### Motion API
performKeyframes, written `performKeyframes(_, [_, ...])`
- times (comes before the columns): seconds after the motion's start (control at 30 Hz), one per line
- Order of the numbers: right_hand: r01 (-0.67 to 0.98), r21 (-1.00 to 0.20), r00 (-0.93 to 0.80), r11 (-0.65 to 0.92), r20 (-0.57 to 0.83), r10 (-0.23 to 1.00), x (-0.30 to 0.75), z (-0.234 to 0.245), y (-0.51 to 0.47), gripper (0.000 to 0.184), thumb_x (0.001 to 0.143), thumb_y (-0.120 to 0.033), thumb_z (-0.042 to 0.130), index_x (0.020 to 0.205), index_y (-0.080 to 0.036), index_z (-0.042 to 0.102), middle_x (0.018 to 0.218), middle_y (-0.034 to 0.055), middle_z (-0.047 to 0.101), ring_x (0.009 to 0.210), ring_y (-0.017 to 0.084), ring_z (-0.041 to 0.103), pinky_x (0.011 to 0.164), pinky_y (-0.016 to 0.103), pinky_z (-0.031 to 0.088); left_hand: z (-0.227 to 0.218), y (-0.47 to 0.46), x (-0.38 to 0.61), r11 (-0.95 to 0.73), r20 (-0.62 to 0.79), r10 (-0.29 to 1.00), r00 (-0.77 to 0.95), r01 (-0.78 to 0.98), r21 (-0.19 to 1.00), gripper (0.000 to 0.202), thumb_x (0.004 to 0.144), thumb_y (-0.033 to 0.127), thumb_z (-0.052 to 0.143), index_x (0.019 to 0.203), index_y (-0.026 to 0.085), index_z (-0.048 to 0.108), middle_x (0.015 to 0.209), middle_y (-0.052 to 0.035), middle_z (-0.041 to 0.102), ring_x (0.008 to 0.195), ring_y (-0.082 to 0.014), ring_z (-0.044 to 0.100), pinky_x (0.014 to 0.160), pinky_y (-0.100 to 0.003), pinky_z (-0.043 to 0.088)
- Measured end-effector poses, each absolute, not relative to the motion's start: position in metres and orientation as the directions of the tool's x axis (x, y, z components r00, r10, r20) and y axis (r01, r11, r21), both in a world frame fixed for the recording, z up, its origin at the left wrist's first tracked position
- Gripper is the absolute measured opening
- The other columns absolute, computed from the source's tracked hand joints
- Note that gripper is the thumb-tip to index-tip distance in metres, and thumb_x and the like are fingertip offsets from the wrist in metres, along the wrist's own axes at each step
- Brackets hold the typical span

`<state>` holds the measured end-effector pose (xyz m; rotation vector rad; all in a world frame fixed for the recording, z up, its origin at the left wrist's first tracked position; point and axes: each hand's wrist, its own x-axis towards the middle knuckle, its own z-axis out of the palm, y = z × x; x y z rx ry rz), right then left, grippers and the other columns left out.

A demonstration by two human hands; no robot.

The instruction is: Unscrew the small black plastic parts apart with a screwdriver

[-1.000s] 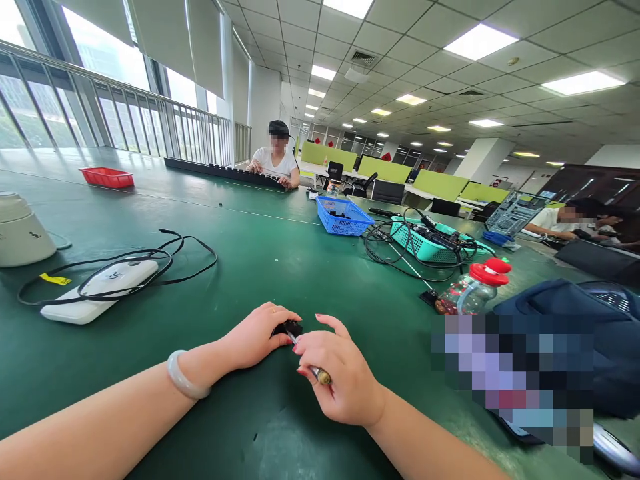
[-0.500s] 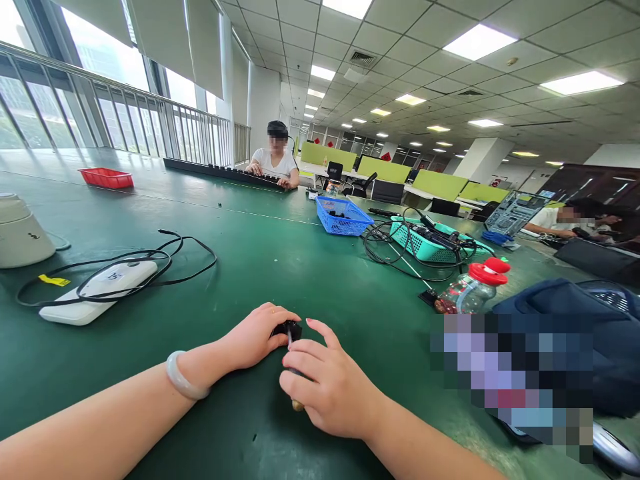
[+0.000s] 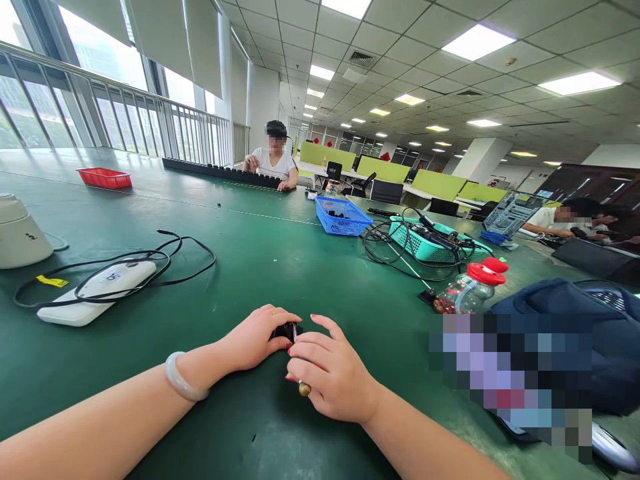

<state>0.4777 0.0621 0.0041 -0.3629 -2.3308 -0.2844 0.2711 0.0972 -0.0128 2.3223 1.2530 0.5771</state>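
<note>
My left hand (image 3: 257,339) rests on the green tabletop (image 3: 240,273), its thumb and fingers closed round a small black plastic piece (image 3: 287,331). To the right, my right hand (image 3: 333,377) grips a small hand tool (image 3: 304,388) with a thin metal shaft and a rounded brown handle end. The metal tip meets the right side of the black piece. My right index finger is raised off the tool. Most of the tool is hidden by my fingers, so its exact kind cannot be made out.
To the left lies a white power bank (image 3: 100,293) with a looped black cable. Ahead stand a red tray (image 3: 104,177), a blue basket (image 3: 343,217) and a teal basket (image 3: 425,241) of cables. A red-lidded jar (image 3: 470,287) and a dark blue bag (image 3: 565,327) are at right. A person (image 3: 273,160) sits opposite.
My right hand has shifted slightly up and right, and the tool's handle end has swung the same way. My left hand stays nearly still on the black piece.
</note>
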Motion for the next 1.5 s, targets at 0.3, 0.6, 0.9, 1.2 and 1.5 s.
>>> performKeyframes(0.3, [0.192,0.152,-0.683,0.970,0.730,0.021,0.478,0.011,0.057,0.006,0.090,-0.019,0.055,0.095,-0.020,0.059,0.086,0.0011,0.072,0.087,0.016,0.067,0.103,0.040,0.048,-0.014,0.097,0.271,-0.484,0.142,0.856,0.498,0.673,0.559,0.038,0.087,0.024,0.057,0.125,0.028,0.059,0.119,-0.0041,0.066,0.112,-0.0227,0.057,0.103,-0.042,0.045])
performKeyframes(0.6, [0.267,-0.386,-0.173,0.883,0.882,0.438,0.489,-0.003,0.071,0.025,0.090,-0.009,0.048,0.111,-0.023,0.050,0.084,0.0015,0.069,0.074,0.016,0.069,0.097,0.052,0.051,-0.011,0.097,0.271,-0.443,0.113,0.877,0.467,0.693,0.569,0.042,0.085,0.029,0.062,0.127,0.029,0.057,0.117,-0.0043,0.067,0.110,-0.0234,0.059,0.102,-0.042,0.047])
performKeyframes(0.9, [0.236,-0.379,-0.220,0.895,0.876,0.429,0.486,-0.006,0.069,0.025,0.090,-0.010,0.047,0.111,-0.023,0.049,0.086,0.0019,0.068,0.076,0.017,0.070,0.098,0.051,0.051,-0.010,0.097,0.272,-0.444,0.110,0.874,0.473,0.687,0.575,0.033,0.085,0.032,0.062,0.117,0.026,0.061,0.112,-0.0041,0.067,0.107,-0.0232,0.059,0.101,-0.040,0.047])
performKeyframes(1.2, [0.241,-0.364,-0.254,0.900,0.871,0.421,0.486,-0.004,0.068,0.023,0.090,-0.011,0.047,0.108,-0.024,0.049,0.086,0.0022,0.069,0.076,0.017,0.070,0.095,0.051,0.054,-0.009,0.097,0.272,-0.452,0.116,0.872,0.476,0.689,0.567,0.031,0.086,0.033,0.060,0.116,0.027,0.062,0.113,-0.0037,0.068,0.107,-0.0235,0.059,0.098,-0.039,0.049])
performKeyframes(1.5, [0.260,-0.325,-0.307,0.909,0.865,0.397,0.485,-0.001,0.069,0.023,0.088,-0.010,0.050,0.106,-0.024,0.049,0.087,0.0022,0.070,0.078,0.016,0.071,0.094,0.048,0.054,-0.008,0.097,0.272,-0.432,0.096,0.877,0.471,0.684,0.588,0.031,0.084,0.030,0.062,0.115,0.028,0.062,0.114,-0.0027,0.068,0.109,-0.0238,0.058,0.099,-0.040,0.047])
